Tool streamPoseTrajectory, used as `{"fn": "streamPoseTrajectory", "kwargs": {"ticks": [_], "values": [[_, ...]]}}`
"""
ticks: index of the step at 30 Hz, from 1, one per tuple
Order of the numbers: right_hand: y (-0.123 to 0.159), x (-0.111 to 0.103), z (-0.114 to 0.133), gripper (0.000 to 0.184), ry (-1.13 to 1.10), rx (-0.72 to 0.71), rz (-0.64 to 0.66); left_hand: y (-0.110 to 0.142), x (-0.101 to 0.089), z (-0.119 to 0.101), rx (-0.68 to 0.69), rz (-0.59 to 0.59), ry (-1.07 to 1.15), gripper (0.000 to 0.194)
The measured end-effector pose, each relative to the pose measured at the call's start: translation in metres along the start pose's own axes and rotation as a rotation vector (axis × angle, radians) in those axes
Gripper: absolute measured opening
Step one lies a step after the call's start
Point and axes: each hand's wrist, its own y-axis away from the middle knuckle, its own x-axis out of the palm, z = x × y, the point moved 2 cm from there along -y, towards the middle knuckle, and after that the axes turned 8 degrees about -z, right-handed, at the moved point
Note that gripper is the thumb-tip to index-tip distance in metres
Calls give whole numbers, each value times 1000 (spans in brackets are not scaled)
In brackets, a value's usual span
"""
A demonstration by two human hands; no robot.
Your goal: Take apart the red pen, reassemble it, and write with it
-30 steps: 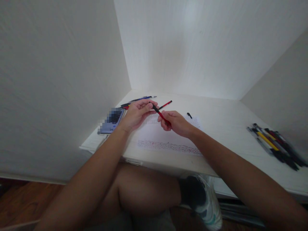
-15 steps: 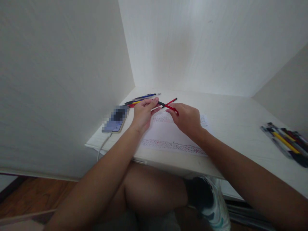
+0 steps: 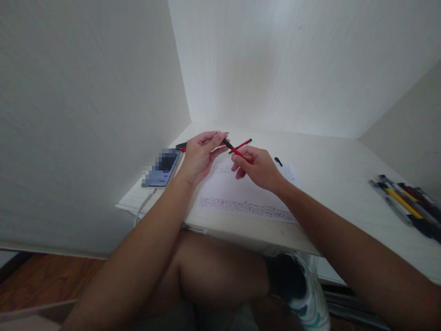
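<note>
Between both hands is a red pen (image 3: 236, 151) with a black front end, tilted above a sheet of paper. My left hand (image 3: 200, 155) pinches the black end with thumb and fingertips. The red end is in my right hand (image 3: 259, 168), thumb and fingers closed around it. Behind the pen lies a second thin red pen (image 3: 245, 143) with black ends. The paper (image 3: 237, 188) bears rows of small coloured marks at its top and bottom. A small black pen cap (image 3: 278, 161) rests beyond my right hand.
A phone (image 3: 160, 169) with a white cable sits by the left wall (image 3: 103, 115). Several pens (image 3: 181, 146) lie partly hidden behind my left hand. Another group of pens (image 3: 403, 202) is at the desk's right. My crossed leg is under the front edge.
My left hand has shifted slightly left and up, covering more of the pens behind it. The pen now slants more steeply. The black cap has come into view beyond my right hand.
</note>
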Motion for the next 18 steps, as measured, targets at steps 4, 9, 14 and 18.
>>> {"fn": "streamPoseTrajectory", "kwargs": {"ticks": [4,9,14,18], "values": [[0,-6,3,27,474,-126,-191,1,8,7,22,-176,19,14],[1,-1,2,33,331,-80,4,2,6,10,7,-68,61,14],[5,6,-8,36,-312,165,368,1,-3,5,9,120,7,26],[5,5,-14,37,-479,195,418,2,-2,7,4,153,20,26]]}}
